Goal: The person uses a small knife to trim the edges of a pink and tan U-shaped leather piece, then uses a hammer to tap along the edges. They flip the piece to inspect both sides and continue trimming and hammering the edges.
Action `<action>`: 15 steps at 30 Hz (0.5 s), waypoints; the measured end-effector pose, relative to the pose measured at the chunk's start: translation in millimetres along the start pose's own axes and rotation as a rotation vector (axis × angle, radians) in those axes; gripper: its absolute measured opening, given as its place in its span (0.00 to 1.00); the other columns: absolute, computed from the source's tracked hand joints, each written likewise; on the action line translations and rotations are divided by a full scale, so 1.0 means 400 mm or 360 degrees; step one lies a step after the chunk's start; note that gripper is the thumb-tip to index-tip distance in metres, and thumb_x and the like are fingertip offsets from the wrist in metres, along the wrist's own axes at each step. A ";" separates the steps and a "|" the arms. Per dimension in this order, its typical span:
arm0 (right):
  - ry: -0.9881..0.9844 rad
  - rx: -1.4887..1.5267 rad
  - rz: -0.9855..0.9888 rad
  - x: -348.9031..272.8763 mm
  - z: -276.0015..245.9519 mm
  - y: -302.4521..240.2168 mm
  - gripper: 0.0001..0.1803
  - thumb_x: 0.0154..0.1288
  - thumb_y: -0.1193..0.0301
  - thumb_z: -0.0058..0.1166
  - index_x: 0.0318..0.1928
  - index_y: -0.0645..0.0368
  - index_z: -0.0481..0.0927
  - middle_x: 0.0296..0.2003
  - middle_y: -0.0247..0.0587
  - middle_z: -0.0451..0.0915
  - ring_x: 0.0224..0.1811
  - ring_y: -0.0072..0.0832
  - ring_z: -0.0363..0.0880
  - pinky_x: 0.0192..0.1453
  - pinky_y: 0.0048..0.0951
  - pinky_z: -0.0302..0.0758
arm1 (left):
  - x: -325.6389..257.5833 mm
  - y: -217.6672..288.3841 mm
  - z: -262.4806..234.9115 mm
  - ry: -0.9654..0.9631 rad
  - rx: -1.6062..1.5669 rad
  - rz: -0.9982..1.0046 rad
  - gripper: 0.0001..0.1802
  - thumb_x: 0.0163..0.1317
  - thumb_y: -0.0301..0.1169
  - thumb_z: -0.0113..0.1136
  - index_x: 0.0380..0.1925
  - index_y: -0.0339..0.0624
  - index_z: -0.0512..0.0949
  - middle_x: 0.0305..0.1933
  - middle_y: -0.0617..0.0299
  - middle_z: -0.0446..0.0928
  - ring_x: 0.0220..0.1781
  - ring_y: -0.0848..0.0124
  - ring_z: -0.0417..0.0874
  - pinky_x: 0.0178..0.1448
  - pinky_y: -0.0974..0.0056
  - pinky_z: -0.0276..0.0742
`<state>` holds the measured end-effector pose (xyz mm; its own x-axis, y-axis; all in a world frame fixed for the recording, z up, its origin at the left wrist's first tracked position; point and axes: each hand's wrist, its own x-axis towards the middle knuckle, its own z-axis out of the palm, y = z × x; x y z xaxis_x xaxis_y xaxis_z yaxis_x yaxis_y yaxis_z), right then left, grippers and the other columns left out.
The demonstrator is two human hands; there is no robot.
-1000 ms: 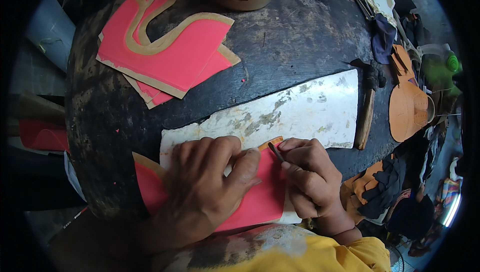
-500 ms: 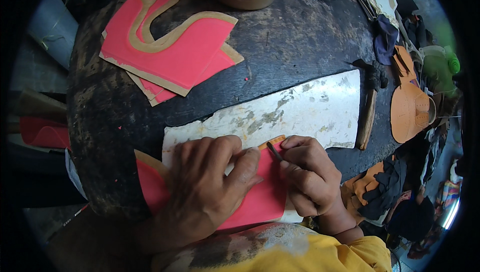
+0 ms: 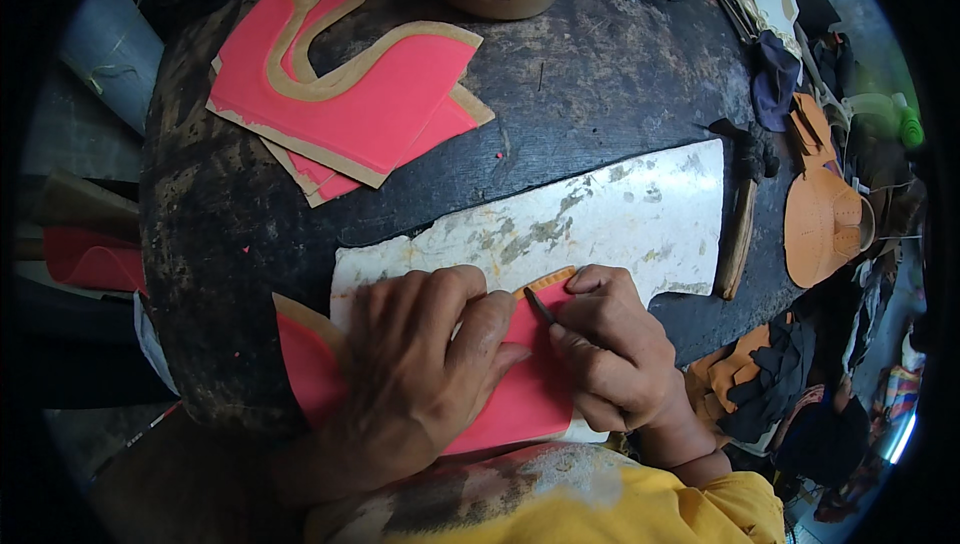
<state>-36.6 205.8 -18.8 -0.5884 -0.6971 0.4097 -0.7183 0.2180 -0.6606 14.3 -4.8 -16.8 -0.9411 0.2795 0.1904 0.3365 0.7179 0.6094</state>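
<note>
While the left hand (image 3: 420,374) presses the pink piece (image 3: 520,394), the right hand's (image 3: 610,344) grip holds a blade (image 3: 540,305) beside 2 stacked pink pieces (image 3: 350,94).

The counter (image 3: 600,74) looks like dark wood, worn and rough, with a dull finish. The slab (image 3: 620,214) on it is pale, maybe stone or metal, scratched and stained, slightly shiny. The pink sheet (image 3: 520,394) is smooth and matt with a tan, card-like edge, like the stacked pink pieces (image 3: 370,114). The tan leather piece (image 3: 825,229) looks smooth.
</note>
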 end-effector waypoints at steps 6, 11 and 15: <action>0.0191 0.0200 0.0106 -0.012 0.006 0.010 0.14 0.48 0.84 0.55 0.40 0.72 0.78 0.35 0.53 0.77 0.35 0.45 0.79 0.52 0.46 0.81 | -0.011 0.024 -0.011 -0.0001 0.0060 -0.0247 0.29 0.48 0.35 0.77 0.50 0.44 0.75 0.52 0.58 0.71 0.51 0.60 0.75 0.58 0.49 0.65; 0.0411 0.0321 0.0228 -0.027 0.017 0.009 0.15 0.51 0.88 0.49 0.42 0.71 0.79 0.36 0.55 0.78 0.36 0.45 0.81 0.48 0.43 0.83 | -0.014 0.029 -0.006 -0.0007 -0.0059 -0.0242 0.27 0.49 0.31 0.76 0.49 0.45 0.75 0.46 0.63 0.74 0.51 0.62 0.75 0.60 0.47 0.62; 0.0506 0.0369 0.0228 -0.038 0.022 0.011 0.13 0.58 0.85 0.49 0.45 0.70 0.78 0.37 0.54 0.79 0.37 0.43 0.82 0.49 0.42 0.83 | -0.022 0.029 0.004 0.0077 -0.0277 -0.0263 0.22 0.52 0.23 0.72 0.47 0.41 0.77 0.37 0.61 0.78 0.42 0.62 0.78 0.58 0.53 0.64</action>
<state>-27.7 211.2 -33.4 -0.7875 -0.4175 0.4533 -0.5399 0.1128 -0.8341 26.3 2.0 -12.7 -0.9848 0.1335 0.1111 0.1708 0.6293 0.7582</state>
